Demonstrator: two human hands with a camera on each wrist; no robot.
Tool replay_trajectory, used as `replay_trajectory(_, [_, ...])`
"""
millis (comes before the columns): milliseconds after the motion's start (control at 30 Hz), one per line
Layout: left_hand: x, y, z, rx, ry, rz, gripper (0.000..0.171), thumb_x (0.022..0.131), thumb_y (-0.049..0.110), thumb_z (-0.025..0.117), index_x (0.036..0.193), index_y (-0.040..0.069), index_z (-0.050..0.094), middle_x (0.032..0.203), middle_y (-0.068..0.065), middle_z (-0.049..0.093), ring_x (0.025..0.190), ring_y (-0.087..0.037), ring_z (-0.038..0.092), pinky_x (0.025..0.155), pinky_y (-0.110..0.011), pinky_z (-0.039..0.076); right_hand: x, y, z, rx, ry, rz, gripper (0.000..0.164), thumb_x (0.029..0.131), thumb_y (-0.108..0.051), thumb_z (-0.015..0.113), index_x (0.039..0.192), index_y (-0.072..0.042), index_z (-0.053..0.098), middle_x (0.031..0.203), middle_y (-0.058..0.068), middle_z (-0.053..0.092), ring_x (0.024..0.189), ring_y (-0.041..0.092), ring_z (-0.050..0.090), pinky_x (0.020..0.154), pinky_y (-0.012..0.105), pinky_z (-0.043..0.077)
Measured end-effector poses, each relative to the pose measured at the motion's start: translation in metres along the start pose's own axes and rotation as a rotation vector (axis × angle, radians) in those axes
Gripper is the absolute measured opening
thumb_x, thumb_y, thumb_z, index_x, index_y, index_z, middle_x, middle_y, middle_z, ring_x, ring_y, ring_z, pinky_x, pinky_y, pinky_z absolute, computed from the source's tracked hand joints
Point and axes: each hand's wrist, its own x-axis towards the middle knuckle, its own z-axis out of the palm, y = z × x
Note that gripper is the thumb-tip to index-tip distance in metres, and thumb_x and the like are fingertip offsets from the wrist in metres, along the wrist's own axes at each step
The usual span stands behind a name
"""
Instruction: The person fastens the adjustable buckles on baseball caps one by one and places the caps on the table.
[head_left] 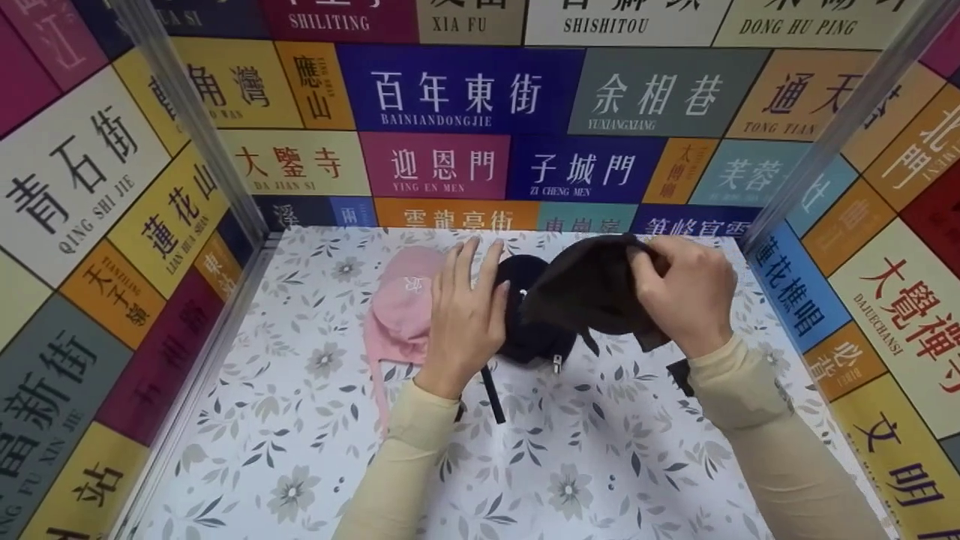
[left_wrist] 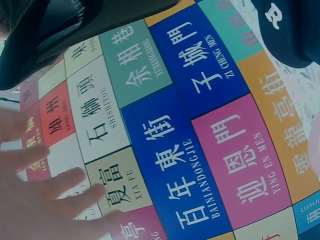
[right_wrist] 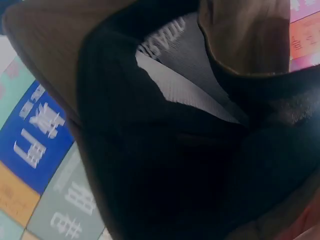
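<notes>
My right hand (head_left: 688, 294) grips a dark brown hat (head_left: 592, 289) by its edge and holds it up, tilted, over the right part of a navy cap (head_left: 536, 341). The right wrist view looks into the hat's dark inside, where a grey lining (right_wrist: 210, 75) with pale lettering shows. My left hand (head_left: 466, 322) has its fingers extended and holds nothing. It overlaps the pink cap (head_left: 405, 300) and the navy cap's left side in the head view. A white emblem (left_wrist: 273, 16) marks the navy cap in the left wrist view.
All this is over a white tabletop (head_left: 300, 427) with a grey leaf and flower print. A black strap (head_left: 492, 394) extends below the navy cap, and a small black piece (head_left: 680, 376) lies by my right wrist. Colourful lettered panels (head_left: 461, 90) wall the back and both sides.
</notes>
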Motion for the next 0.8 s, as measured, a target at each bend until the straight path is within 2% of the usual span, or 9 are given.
replay_trajectory(167, [0.002, 0.009, -0.010, -0.108, 0.170, 0.136, 0.046, 0.096, 0.011, 0.059, 0.142, 0.005, 0.054, 0.144, -0.019, 0.049, 0.136, -0.033, 0.043, 0.114, -0.047, 0.033, -0.014, -0.010, 0.022, 0.025, -0.126, 0.019, 0.029, 0.087, -0.022, 0.070, 0.061, -0.015, 0.059, 0.054, 0.000, 0.050, 0.052, 0.024, 0.051, 0.048, 0.039, 0.031])
replay_trajectory(300, [-0.002, 0.013, -0.011, -0.151, 0.214, 0.242, 0.045, 0.093, 0.007, 0.060, 0.138, 0.005, 0.057, 0.141, -0.019, 0.052, 0.131, -0.033, 0.048, 0.112, -0.045, 0.036, -0.024, -0.010, 0.043, 0.036, -0.232, 0.054, 0.028, 0.087, -0.024, 0.071, 0.061, -0.017, 0.061, 0.054, -0.001, 0.052, 0.053, 0.025, 0.053, 0.047, 0.039, 0.033])
replay_trajectory(467, [-0.013, 0.012, -0.002, -0.152, 0.183, 0.344, 0.037, 0.090, 0.008, 0.059, 0.126, 0.006, 0.066, 0.137, -0.019, 0.056, 0.128, -0.035, 0.050, 0.110, -0.047, 0.039, -0.031, -0.007, 0.066, 0.033, -0.315, 0.073, 0.031, 0.086, -0.026, 0.071, 0.059, -0.018, 0.057, 0.055, 0.000, 0.054, 0.053, 0.025, 0.052, 0.047, 0.040, 0.035])
replay_trajectory(633, [-0.036, 0.017, 0.011, -0.114, 0.129, 0.462, 0.025, 0.083, 0.009, 0.060, 0.105, 0.006, 0.072, 0.120, -0.016, 0.064, 0.114, -0.034, 0.058, 0.097, -0.043, 0.049, -0.039, -0.003, 0.084, 0.013, -0.386, 0.094, 0.029, 0.086, -0.027, 0.070, 0.060, -0.019, 0.059, 0.059, 0.001, 0.060, 0.053, 0.026, 0.054, 0.046, 0.040, 0.037])
replay_trajectory(700, [-0.046, 0.019, 0.017, -0.093, 0.078, 0.504, 0.022, 0.082, 0.009, 0.059, 0.099, 0.007, 0.072, 0.112, -0.012, 0.066, 0.108, -0.031, 0.059, 0.089, -0.039, 0.051, -0.042, -0.001, 0.089, 0.009, -0.415, 0.105, 0.029, 0.086, -0.029, 0.070, 0.061, -0.019, 0.061, 0.062, 0.002, 0.062, 0.055, 0.028, 0.056, 0.048, 0.042, 0.039])
replay_trajectory(800, [-0.058, 0.019, 0.026, -0.065, -0.036, 0.534, 0.019, 0.082, 0.009, 0.055, 0.094, 0.010, 0.069, 0.105, -0.006, 0.063, 0.101, -0.027, 0.057, 0.079, -0.036, 0.049, -0.044, 0.001, 0.095, 0.007, -0.438, 0.128, 0.030, 0.087, -0.030, 0.070, 0.060, -0.019, 0.062, 0.065, 0.003, 0.065, 0.059, 0.030, 0.060, 0.050, 0.044, 0.040])
